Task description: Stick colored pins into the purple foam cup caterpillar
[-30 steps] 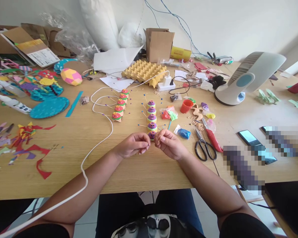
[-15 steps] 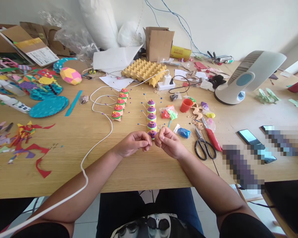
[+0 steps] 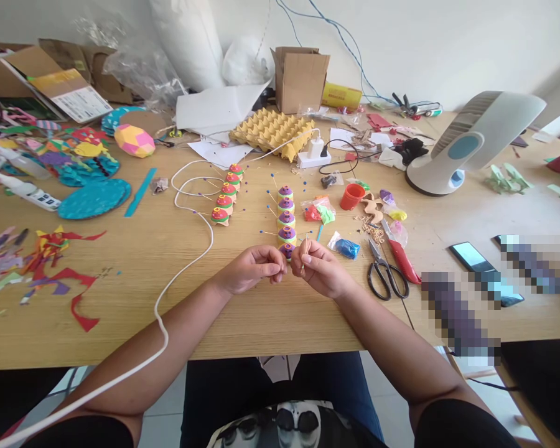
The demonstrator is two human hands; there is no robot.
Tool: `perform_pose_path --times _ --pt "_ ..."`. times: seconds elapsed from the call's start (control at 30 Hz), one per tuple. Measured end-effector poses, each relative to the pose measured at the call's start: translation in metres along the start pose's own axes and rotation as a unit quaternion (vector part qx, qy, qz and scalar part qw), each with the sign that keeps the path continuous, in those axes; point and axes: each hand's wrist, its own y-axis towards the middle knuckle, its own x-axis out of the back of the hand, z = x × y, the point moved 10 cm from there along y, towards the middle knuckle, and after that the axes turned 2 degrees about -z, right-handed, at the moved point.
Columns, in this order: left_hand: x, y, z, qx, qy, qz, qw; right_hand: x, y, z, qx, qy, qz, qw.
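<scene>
My left hand (image 3: 254, 270) is closed in a pinch in front of the purple egg-carton caterpillar (image 3: 286, 218); whatever lies between its fingertips is too small to make out. Close beside it, my right hand (image 3: 324, 269) pinches a thin wooden stick (image 3: 307, 239) that points upward. The fingertips of both hands nearly meet. Blue-tipped sticks poke out from the sides of the purple caterpillar, and its near end is partly hidden behind my hands. A red and green egg-carton caterpillar (image 3: 225, 200) stands farther left, also with sticks in its sides.
Right of my hands lie a blue clay packet (image 3: 346, 247), black-handled scissors (image 3: 382, 274), a red-handled knife (image 3: 404, 261) and a red cup (image 3: 352, 196). A white cable (image 3: 186, 264) crosses my left forearm. Behind are a yellow egg tray (image 3: 270, 132) and a fan (image 3: 466, 149).
My right hand has turned slightly, and a little more shows at its fingertips. The left hand keeps its pinch almost in place. The whole view has shifted slightly.
</scene>
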Motion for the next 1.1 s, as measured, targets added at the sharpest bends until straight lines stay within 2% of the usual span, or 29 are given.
perform_pose_path --times 0.3,0.5,0.6,0.83,1.1 --pt "-0.002 0.0 0.002 0.005 0.019 0.005 1.0 -0.002 -0.001 -0.003 -0.022 0.007 0.009 1.0" --pt "-0.002 -0.001 -0.006 -0.036 0.024 -0.007 0.999 0.01 0.001 -0.009 -0.024 -0.029 -0.027 0.999" --pt "0.0 -0.003 -0.005 -0.034 0.033 -0.009 0.999 0.016 0.002 -0.011 -0.024 -0.04 -0.048 0.998" --pt "0.001 -0.003 -0.01 -0.044 0.034 -0.037 0.998 0.018 0.001 -0.013 -0.038 -0.031 -0.054 0.997" --pt "0.002 -0.003 -0.01 -0.065 0.1 -0.019 0.993 0.018 0.002 -0.011 -0.027 -0.041 -0.067 0.997"
